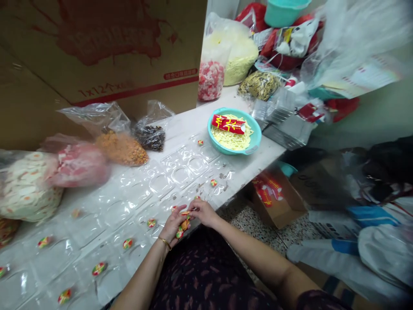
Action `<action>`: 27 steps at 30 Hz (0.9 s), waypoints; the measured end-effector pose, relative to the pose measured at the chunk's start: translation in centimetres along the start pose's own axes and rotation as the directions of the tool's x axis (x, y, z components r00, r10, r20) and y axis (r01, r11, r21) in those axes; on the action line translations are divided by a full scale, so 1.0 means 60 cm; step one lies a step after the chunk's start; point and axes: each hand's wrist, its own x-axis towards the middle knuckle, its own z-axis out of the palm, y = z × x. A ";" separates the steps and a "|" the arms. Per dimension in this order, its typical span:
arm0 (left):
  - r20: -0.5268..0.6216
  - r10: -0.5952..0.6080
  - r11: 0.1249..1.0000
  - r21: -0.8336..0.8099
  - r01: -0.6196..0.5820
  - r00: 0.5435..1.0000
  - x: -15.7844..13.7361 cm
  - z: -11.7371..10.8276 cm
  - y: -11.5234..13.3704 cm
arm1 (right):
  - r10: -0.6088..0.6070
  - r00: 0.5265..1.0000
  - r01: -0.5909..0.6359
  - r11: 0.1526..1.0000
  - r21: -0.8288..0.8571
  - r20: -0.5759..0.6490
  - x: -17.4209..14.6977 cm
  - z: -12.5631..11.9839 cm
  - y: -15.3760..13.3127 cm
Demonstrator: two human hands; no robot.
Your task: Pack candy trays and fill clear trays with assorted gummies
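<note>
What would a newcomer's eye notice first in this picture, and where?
A large printed cardboard box fills the upper left. Right of centre, a turquoise bowl of pale yellow strips bears a red-and-yellow packet. At lower centre, the left hand holds small colourful pieces beside the right hand.

Small colourful pieces [180, 234] are cradled in the left hand [171, 224] and are touched by the right hand [204, 212]. Beyond the hands, pale strips [229, 139] are held in a turquoise bowl [256, 129]; to the hands' left, clear plastic trays [97, 224] are spread.
</note>
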 end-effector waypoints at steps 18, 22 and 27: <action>-0.196 -0.048 0.999 0.000 0.049 0.979 0.007 -0.039 -0.009 | -0.093 0.819 -0.331 0.729 -0.599 -0.566 0.110 -0.289 0.129; -0.201 -0.043 0.998 -0.059 0.032 0.979 0.009 -0.047 -0.006 | -0.087 0.920 -0.255 0.607 -0.753 -0.382 0.098 -0.296 0.127; -0.200 0.004 0.993 -0.113 -0.028 0.980 0.023 -0.029 0.008 | -0.100 0.911 -0.226 0.692 -0.686 -0.400 0.096 -0.255 0.092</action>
